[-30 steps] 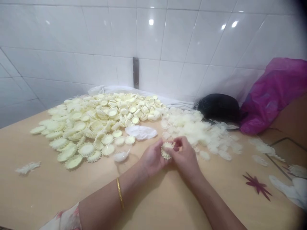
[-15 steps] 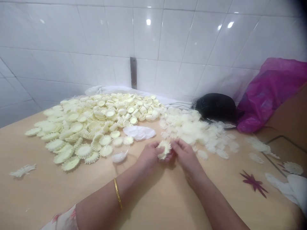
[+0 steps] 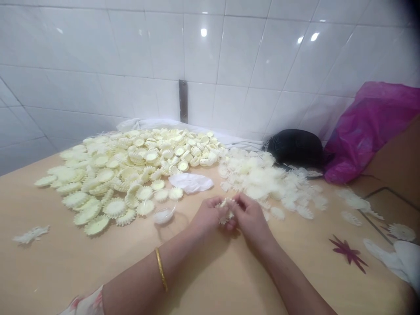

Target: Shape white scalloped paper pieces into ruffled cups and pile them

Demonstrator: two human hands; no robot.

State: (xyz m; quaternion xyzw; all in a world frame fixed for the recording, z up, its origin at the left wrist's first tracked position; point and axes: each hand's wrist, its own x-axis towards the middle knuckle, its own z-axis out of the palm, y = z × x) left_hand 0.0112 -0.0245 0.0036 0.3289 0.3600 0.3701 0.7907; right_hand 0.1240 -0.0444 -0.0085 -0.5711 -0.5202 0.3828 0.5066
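Observation:
Between both hands is a pale cream disc with a notched, petal-like rim [image 3: 225, 210], partly covered by fingers. My left hand [image 3: 207, 215] is closed on its left side. The thumb and fingers of my right hand [image 3: 252, 218] pinch its right edge. Left of the hands spreads a large heap of pale yellow notched discs [image 3: 114, 175]. To the right lies a pile of thinner, whitish notched pieces [image 3: 262, 175]. Near my left wrist sits a small round white thing [image 3: 163, 215] with a fine clear strand by it.
A crumpled white sheet [image 3: 191, 183] lies between the piles. Behind on the right are a black rounded object [image 3: 295, 146] and a magenta plastic bag [image 3: 364, 127]. A dark red star-shaped piece [image 3: 349, 253] rests at right. The tiled wall [image 3: 131, 96] bounds the table's back.
My right thumb and fingers have moved left onto the disc, which now shows less of its face and looks tilted or folded. The clear strand beside the white thing has shifted.

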